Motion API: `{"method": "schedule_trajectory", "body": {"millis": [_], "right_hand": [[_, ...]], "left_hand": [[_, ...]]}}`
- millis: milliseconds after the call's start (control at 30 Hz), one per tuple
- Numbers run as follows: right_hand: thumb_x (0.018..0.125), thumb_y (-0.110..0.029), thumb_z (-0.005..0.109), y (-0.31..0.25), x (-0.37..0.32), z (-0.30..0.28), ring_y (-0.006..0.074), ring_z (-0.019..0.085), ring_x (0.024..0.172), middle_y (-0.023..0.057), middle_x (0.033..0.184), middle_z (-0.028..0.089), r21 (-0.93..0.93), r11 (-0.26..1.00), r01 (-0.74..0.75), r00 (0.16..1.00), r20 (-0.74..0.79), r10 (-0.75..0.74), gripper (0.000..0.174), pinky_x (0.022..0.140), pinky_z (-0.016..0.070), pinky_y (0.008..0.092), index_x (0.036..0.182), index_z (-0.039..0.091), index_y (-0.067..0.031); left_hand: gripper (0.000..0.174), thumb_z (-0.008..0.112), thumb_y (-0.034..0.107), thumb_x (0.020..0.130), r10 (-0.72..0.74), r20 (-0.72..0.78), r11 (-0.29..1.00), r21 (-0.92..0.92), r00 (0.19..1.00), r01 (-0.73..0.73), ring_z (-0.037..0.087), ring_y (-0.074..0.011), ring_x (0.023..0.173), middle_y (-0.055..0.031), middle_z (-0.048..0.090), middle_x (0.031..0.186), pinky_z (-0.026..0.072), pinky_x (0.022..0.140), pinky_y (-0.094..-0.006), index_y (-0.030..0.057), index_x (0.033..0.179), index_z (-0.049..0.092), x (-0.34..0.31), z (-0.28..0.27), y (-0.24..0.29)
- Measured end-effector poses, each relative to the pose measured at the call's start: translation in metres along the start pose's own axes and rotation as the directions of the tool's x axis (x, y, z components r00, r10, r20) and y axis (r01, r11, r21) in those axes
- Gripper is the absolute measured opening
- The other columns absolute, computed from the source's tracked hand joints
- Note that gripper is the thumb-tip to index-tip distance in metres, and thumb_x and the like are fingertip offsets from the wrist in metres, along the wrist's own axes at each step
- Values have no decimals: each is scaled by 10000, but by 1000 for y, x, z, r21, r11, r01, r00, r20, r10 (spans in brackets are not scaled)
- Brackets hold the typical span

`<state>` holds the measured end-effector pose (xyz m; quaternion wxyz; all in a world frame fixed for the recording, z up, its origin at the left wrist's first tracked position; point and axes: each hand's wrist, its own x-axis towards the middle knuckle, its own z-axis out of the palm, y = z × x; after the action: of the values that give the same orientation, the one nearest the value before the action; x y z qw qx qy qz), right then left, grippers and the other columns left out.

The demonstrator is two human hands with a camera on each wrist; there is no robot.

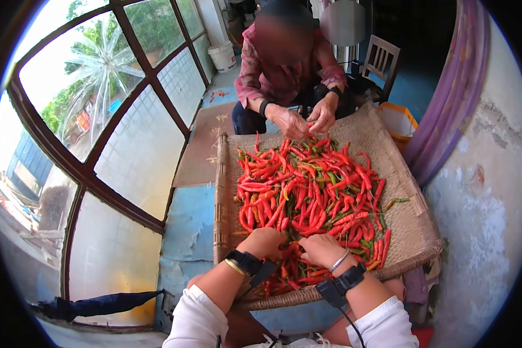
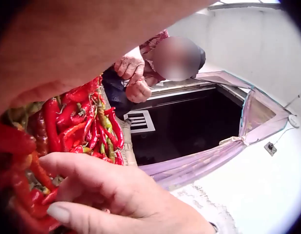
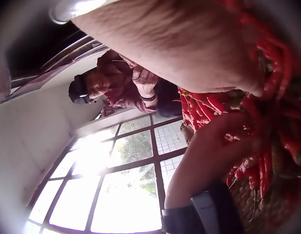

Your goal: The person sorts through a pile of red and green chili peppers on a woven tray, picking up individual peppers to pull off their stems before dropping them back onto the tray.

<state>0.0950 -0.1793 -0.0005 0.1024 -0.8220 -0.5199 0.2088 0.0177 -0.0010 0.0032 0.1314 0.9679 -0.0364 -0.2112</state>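
A wide heap of red chili peppers (image 1: 307, 191), with some green ones mixed in, lies on a woven tray (image 1: 403, 232). My left hand (image 1: 264, 242) reaches down into the near edge of the heap; its fingertips are lost among the peppers, and I cannot tell whether they grip one. Close beside it, my right hand (image 1: 325, 250) is at the same near edge. In the left wrist view the right hand (image 2: 116, 195) has thumb and index finger apart, the fingertips right at the red peppers (image 2: 33, 195).
Across the tray sits another person (image 1: 290, 75), both hands together over the far edge of the heap. Windows (image 1: 139, 145) run along the left and a wall (image 1: 481, 191) with a purple curtain (image 1: 446, 104) stands right. A chair (image 1: 383, 61) and yellow-rimmed bin (image 1: 397, 122) are behind right.
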Motion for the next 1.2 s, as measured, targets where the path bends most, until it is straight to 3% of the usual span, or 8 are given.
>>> {"method": "schedule_trajectory", "body": {"millis": [100,333,400,733,867,933,1133,1200], "right_hand": [[734,-264,628,2,2,1,344,588,770,173,775,601,1,1000,24,1000,-14,-24,286,668,466,442,885,553,-33],[724,-228,636,-5,2,-4,331,601,782,164,774,613,33,998,48,996,-73,-45,226,690,476,426,815,572,-32],[724,-224,635,-4,4,-2,332,599,775,154,758,611,58,995,79,987,-141,-70,219,687,476,423,808,570,-32],[760,-235,571,0,12,-8,322,587,678,132,676,589,213,974,79,935,-354,2,169,599,462,433,746,577,-67],[790,-180,555,4,13,-17,307,580,608,151,662,583,575,803,155,878,-452,155,147,556,451,372,824,599,-44],[811,-144,553,3,11,-23,122,553,546,52,600,570,771,629,101,901,-338,271,129,514,435,262,844,604,-31],[854,-137,520,4,13,-24,54,515,543,18,704,561,942,270,200,828,-310,468,256,472,406,179,1065,519,9],[853,-143,528,8,12,-28,52,522,551,16,706,564,942,293,163,813,-297,500,293,471,406,177,1098,501,16]], "left_hand": [[306,633,307,667,128,47,986,-115,991,-121,596,-292,741,-124,608,742,464,626,-406,79,871,609,4,2,2],[217,636,257,661,19,26,992,-126,999,-16,595,-275,676,-115,608,707,460,592,-377,64,758,618,5,-4,14],[188,624,246,672,74,-123,953,-283,990,-106,592,-272,659,-116,609,703,459,585,-368,63,717,617,4,-7,10],[179,595,135,722,104,-291,832,-498,951,-244,601,-267,710,-150,610,759,461,639,-344,17,856,585,-4,-24,9],[246,614,147,738,98,-259,837,-501,961,-221,605,-255,732,-146,617,805,463,657,-329,9,940,588,-3,-23,5],[240,613,162,761,71,-220,837,-518,973,-178,605,-236,724,-142,617,796,461,652,-317,2,938,587,-1,-23,8],[183,565,194,840,-62,-84,619,-785,994,-28,515,-71,629,6,580,696,431,575,-231,28,901,612,3,-31,4],[202,555,212,850,-246,-139,493,-870,959,0,488,-49,599,14,574,705,418,539,-210,36,930,611,0,-46,0]]}}
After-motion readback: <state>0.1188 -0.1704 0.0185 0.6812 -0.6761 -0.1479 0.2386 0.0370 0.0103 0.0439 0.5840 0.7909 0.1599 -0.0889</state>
